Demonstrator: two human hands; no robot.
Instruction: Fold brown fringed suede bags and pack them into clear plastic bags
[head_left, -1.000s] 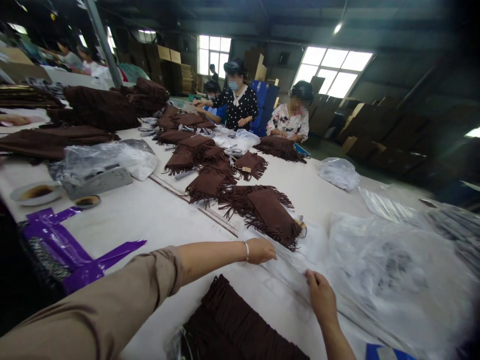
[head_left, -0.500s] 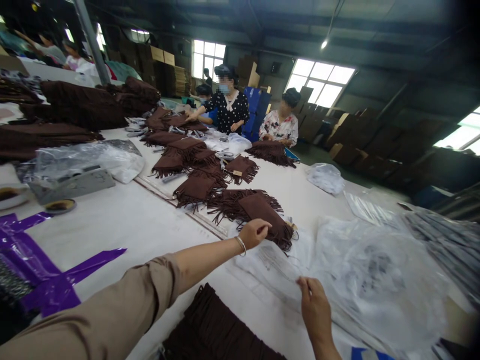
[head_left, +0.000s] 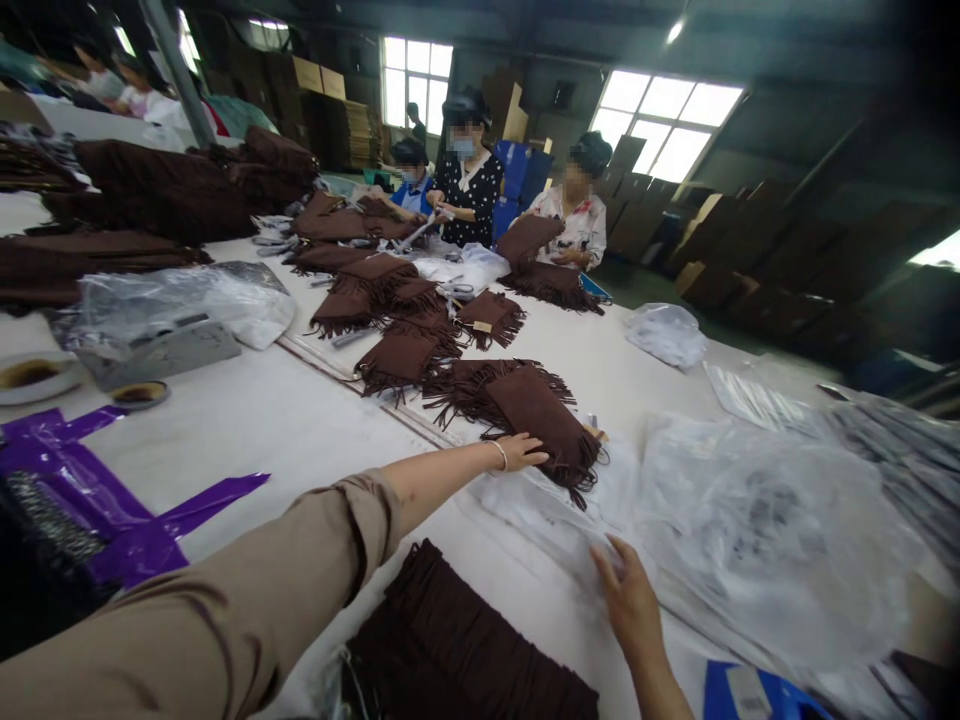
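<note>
With fingers stretched out, my left hand reaches to the near edge of a brown fringed bag that lies flat on other brown fringed pieces. The fingertips seem to touch the bag's side. Lower right, my right hand has its thumb and fingers apart, with nothing gripped in them. Beneath and between both hands lies a clear plastic bag, thin and hard to outline. Closer to me rests another dark brown fringed bag, partly cut off by the bottom of the view.
Several brown fringed bags lie across the white table. Clear plastic sheeting spreads to the right. Purple tape and tape rolls are on the left. Co-workers stand at the far side.
My left hand has gone from a pinch to outstretched fingers beside the bag. My right thumb and fingers have parted. Across the table, a co-worker has a brown piece raised.
</note>
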